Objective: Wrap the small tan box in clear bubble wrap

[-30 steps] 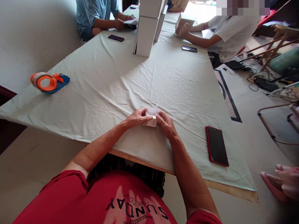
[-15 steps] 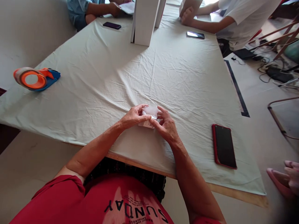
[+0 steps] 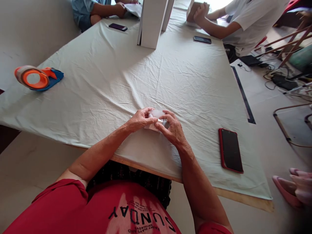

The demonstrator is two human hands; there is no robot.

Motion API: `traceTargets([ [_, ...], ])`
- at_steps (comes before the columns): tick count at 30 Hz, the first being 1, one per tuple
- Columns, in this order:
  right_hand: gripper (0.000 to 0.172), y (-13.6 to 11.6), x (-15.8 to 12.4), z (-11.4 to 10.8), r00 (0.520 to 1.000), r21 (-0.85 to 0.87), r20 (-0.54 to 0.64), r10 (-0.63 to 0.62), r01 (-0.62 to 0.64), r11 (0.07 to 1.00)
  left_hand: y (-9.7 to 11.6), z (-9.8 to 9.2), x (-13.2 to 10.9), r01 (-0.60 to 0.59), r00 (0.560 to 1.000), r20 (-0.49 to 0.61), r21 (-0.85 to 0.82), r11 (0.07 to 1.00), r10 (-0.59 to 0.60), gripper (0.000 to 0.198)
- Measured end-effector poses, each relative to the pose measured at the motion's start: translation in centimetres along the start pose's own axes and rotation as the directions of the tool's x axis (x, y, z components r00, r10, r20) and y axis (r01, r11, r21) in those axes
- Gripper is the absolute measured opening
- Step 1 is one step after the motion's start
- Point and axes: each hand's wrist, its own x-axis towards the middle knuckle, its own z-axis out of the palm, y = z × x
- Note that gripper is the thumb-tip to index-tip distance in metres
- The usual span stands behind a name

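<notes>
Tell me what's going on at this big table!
Someone in a red shirt has both hands at a small whitish package near the table's edge. The left hand holds it, and the right hand's thumb and fingers are at its other end. What's inside can't be seen. An orange-and-blue tape dispenser sits off to the left and a red-cased phone to the right. Farther up, a person in white has a hand on a box.
</notes>
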Motion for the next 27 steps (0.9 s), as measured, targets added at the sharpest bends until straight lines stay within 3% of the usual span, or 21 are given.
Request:
traceTargets([
  [5,0.036,-0.11,0.06,0.05,1.0,0.038,0.018,0.019,-0.02,0.999,-0.11,-0.07,-0.06,-0.027,0.999,0.04,-0.035,0.999,0.029,0.058],
  [10,0.051,-0.21,0.08,-0.09,0.998,0.046,-0.041,0.04,-0.038,0.998,0.03,-0.08,-0.29,-0.023,0.999,0.04,-0.041,0.999,0.025,0.055],
  [17,0.044,0.09,0.08,-0.24,0.999,0.062,0.024,0.037,-0.038,0.997,0.0,-0.23,-0.36,0.007,1.0,0.023,0.01,1.0,-0.008,0.048],
  [27,0.04,-0.1,0.14,-0.71,0.993,0.072,0.104,0.052,-0.06,0.996,-0.1,-0.03,-0.22,0.036,0.998,0.062,-0.105,0.994,-0.03,0.051],
])
